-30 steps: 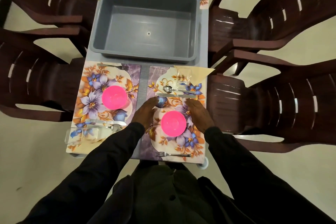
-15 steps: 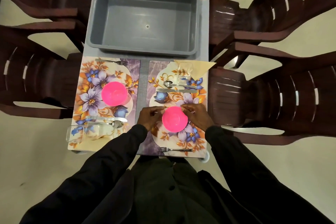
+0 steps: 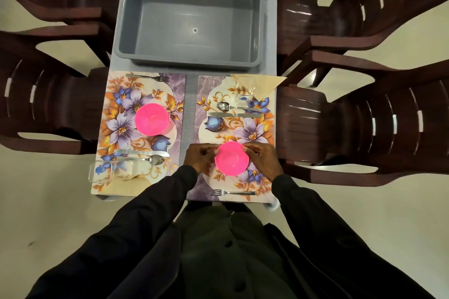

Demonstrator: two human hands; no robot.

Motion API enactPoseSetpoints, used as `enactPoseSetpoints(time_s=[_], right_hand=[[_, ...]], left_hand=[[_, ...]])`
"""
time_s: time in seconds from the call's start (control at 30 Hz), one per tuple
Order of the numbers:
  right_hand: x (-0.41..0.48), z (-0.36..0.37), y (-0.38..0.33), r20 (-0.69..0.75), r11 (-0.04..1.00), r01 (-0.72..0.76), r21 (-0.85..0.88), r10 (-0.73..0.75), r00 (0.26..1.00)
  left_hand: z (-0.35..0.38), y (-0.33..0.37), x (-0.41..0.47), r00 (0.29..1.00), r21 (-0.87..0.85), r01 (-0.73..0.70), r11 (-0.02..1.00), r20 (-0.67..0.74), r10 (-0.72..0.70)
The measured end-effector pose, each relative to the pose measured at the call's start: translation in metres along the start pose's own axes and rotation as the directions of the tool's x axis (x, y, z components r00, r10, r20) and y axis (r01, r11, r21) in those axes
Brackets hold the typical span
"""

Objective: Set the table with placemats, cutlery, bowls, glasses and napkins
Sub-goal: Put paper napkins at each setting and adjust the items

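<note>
View from above of a person in dark sleeves at the 6 o'clock end of a narrow grey tabletop (image 3: 191, 109). Both hands hold a pink bowl (image 3: 232, 159) over the near half of the right floral placemat (image 3: 206, 90). The left hand (image 3: 198, 159) is at the bowl's 9 o'clock and the right hand (image 3: 263, 159) at its 3 o'clock, and each has its fingers curled, pinching the rim. Whether the bowl rests on the mat or is lifted cannot be told. At the bowl's 6 o'clock a fork (image 3: 233, 193) lies along the mat's near edge. At its 12 o'clock a table knife (image 3: 234, 115) and a spoon (image 3: 234, 107) lie side by side. Past them a clear glass (image 3: 245, 91) overlaps a folded beige napkin (image 3: 269, 82) at the mat's 1 o'clock corner. The left floral placemat (image 3: 177, 85), at 9 o'clock, carries a second pink bowl (image 3: 151, 119) at its centre and a second fork (image 3: 148, 77) at its 12 o'clock edge. A second knife (image 3: 142, 153) and second spoon (image 3: 151, 160) lie at that mat's 6 o'clock, and a second glass (image 3: 110, 171) lies over a second napkin (image 3: 126, 184) at its 7 o'clock corner. A grey plastic tub (image 3: 194, 62) sits at 12 o'clock on the tabletop. Dark brown plastic chairs (image 3: 379, 124) flank it at 3 and 9 o'clock.
</note>
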State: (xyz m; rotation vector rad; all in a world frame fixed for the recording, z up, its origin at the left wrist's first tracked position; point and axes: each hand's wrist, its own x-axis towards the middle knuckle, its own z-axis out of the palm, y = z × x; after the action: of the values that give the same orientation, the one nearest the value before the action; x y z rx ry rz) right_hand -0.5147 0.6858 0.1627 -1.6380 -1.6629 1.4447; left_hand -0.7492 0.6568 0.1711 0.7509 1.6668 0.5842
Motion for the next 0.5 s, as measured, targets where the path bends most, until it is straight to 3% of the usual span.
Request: enactPoseSetpoints(time_s=[0.1, 0.23, 0.33, 0.4, 0.5], right_hand=[[0.0, -0.005, 0.0, 0.012, 0.999, 0.026, -0.038, -0.025, 1.0], [0.016, -0.013, 0.012, -0.144, 0.968, 0.069, -0.243, -0.106, 0.984], [0.038, -0.018, 0.014, -0.048, 0.872, 0.217, -0.438, -0.263, 0.963], [0.053, -0.02, 0.013, 0.035, 0.765, 0.323, -0.557, -0.368, 0.929], [0.07, -0.02, 0.017, 0.149, 0.65, 0.416, -0.636, -0.426, 0.892]], left_hand=[[-0.001, -0.001, -0.001, 1.0, -0.001, -0.014, 1.0, 0.005, 0.014], [-0.009, 0.0, 0.006, 0.995, 0.016, -0.073, 0.997, -0.061, 0.074], [-0.016, 0.011, 0.014, 0.977, 0.127, -0.168, 0.978, -0.113, 0.183], [-0.021, 0.013, 0.022, 0.94, 0.271, -0.298, 0.915, -0.085, 0.331], [-0.029, 0.004, 0.041, 0.872, 0.557, -0.44, 0.704, 0.079, 0.483]])
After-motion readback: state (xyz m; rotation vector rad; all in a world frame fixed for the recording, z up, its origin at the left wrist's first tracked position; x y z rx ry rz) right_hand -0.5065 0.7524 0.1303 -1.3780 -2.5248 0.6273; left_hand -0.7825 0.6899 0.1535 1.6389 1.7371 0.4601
